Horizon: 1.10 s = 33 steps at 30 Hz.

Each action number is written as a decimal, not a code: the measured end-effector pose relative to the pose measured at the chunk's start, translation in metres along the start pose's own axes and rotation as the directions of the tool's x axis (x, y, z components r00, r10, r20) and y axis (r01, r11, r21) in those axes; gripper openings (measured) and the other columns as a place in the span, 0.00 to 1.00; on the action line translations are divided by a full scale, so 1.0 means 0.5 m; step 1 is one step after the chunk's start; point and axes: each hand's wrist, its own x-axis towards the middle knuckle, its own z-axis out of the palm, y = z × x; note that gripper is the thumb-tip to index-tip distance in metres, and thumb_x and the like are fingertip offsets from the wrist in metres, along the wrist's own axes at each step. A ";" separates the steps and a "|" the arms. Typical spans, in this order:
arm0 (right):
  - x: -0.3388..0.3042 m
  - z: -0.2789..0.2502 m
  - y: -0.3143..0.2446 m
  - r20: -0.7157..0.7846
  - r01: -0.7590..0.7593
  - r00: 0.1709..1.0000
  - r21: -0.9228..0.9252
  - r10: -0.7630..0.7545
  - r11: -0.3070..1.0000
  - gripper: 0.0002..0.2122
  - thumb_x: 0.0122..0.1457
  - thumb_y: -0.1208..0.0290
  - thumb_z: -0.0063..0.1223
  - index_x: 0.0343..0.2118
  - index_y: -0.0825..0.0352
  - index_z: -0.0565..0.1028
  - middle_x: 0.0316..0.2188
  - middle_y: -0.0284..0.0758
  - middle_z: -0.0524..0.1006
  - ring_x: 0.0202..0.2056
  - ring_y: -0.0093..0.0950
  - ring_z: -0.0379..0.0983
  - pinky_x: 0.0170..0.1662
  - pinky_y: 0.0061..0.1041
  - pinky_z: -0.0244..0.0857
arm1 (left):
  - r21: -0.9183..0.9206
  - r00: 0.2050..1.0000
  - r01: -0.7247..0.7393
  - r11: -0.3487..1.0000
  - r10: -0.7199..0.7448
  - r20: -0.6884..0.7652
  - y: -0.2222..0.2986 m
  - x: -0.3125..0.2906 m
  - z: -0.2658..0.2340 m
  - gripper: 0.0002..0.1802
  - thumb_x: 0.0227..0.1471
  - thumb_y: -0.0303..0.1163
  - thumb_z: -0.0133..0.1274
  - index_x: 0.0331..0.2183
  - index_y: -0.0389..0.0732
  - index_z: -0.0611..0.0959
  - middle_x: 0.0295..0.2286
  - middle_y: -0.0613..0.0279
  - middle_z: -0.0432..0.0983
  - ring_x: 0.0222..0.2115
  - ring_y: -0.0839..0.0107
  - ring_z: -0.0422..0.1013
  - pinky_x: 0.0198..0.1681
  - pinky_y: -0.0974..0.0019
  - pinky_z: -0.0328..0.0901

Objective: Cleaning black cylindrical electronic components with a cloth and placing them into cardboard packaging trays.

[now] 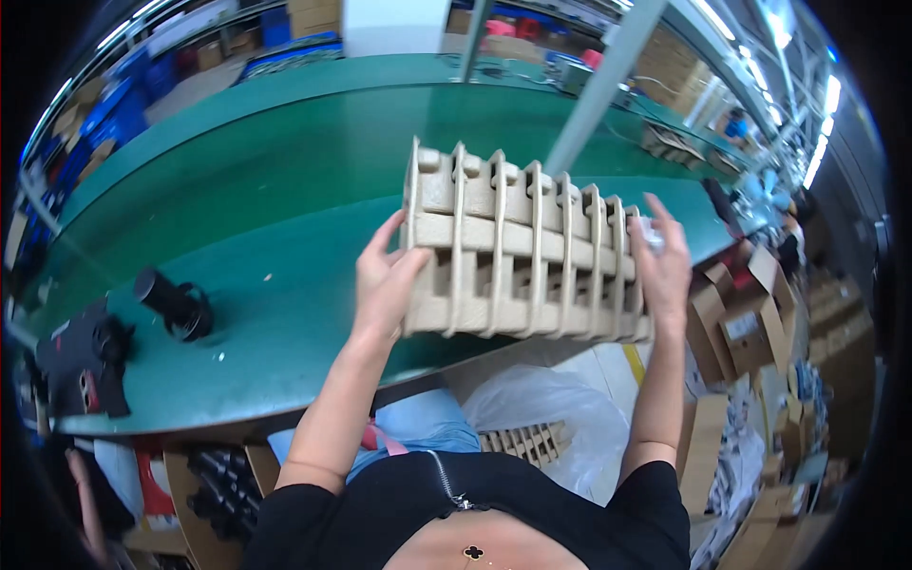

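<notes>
A row of several beige moulded-pulp trays [537, 242], nested one against another, is held up over the near edge of the green bench [275, 313]. My left hand [385, 280] grips its left end, thumb on the near face. At the right end, my right hand [667, 261] presses against the last tray, its fingers partly raised. A small whitish patch [652, 234] shows by those fingers; I cannot make out what it is. Below, more pulp trays [522, 445] lie in a clear plastic bag [579, 399].
On the bench to the left stand a black cylindrical part [173, 304] and a dark piece with a red mark [85, 361]. A grey post [608, 81] rises behind the trays. Open cardboard boxes [750, 328] are at right; a box of black parts [223, 494] sits lower left.
</notes>
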 end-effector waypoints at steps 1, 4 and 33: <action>0.002 0.058 -0.032 0.025 0.172 0.984 0.092 -0.175 0.981 0.19 0.56 0.61 0.53 0.51 0.57 0.72 0.38 0.43 0.74 0.40 0.40 0.71 0.44 0.34 0.66 | 0.066 0.999 0.049 0.997 -0.047 -0.025 -0.006 0.008 -0.012 0.33 0.45 0.24 0.51 0.54 0.30 0.64 0.38 0.50 0.76 0.38 0.69 0.73 0.43 0.67 0.68; -0.041 0.164 -0.153 0.233 0.312 0.908 0.175 -0.348 0.934 0.16 0.55 0.63 0.54 0.47 0.57 0.75 0.38 0.42 0.72 0.39 0.39 0.71 0.42 0.33 0.66 | 0.144 0.996 0.088 0.986 -0.090 0.012 -0.043 0.021 -0.005 0.42 0.40 0.26 0.56 0.57 0.32 0.58 0.46 0.49 0.69 0.44 0.62 0.70 0.47 0.62 0.67; -0.256 0.375 -0.477 0.507 -0.016 0.788 0.584 -0.349 0.812 0.23 0.52 0.58 0.58 0.52 0.55 0.71 0.37 0.39 0.69 0.38 0.36 0.71 0.42 0.31 0.66 | 0.980 0.714 0.087 -0.177 0.698 0.063 0.291 -0.068 -0.562 0.32 0.43 0.46 0.61 0.49 0.43 0.73 0.48 0.45 0.65 0.48 0.52 0.64 0.47 0.53 0.63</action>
